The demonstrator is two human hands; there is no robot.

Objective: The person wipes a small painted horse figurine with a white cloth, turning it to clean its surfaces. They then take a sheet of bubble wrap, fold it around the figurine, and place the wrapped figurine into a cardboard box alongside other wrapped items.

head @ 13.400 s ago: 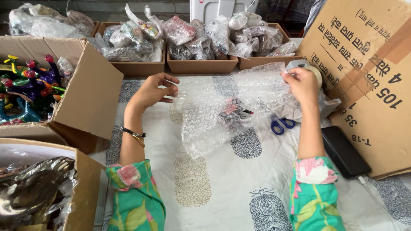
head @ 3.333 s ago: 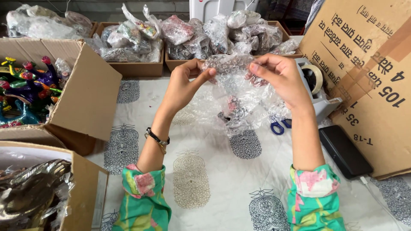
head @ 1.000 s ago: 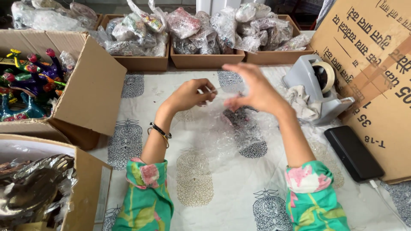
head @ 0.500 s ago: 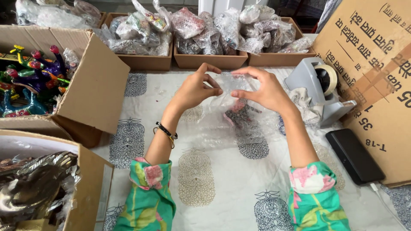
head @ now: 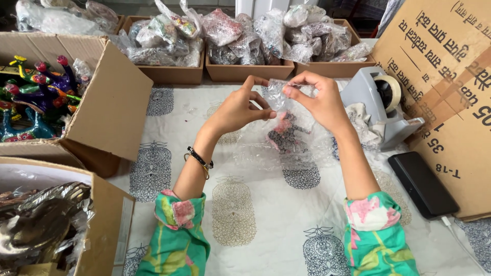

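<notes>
At the centre of the frame, the left hand [head: 238, 108] and right hand [head: 319, 102] pinch the top of clear bubble wrap [head: 286, 138] enclosing a small pink-and-dark figurine [head: 284, 134], held above the table [head: 245, 214].

Open printed cloth [head: 255, 225] lies between and below the forearms, and a strip of it runs clear left of the left hand [head: 236, 108] up to the flap of the cardboard box of painted figurines [head: 110, 102]. Just right of the right hand [head: 319, 102] stands a grey tape dispenser [head: 381, 110], with a black phone [head: 422, 184] flat beside a large printed carton [head: 450, 76] behind it. Three trays of bubble-wrapped parcels [head: 245, 41] wall off the far edge; a box of wrapped metal pieces [head: 51, 225] blocks the near left
</notes>
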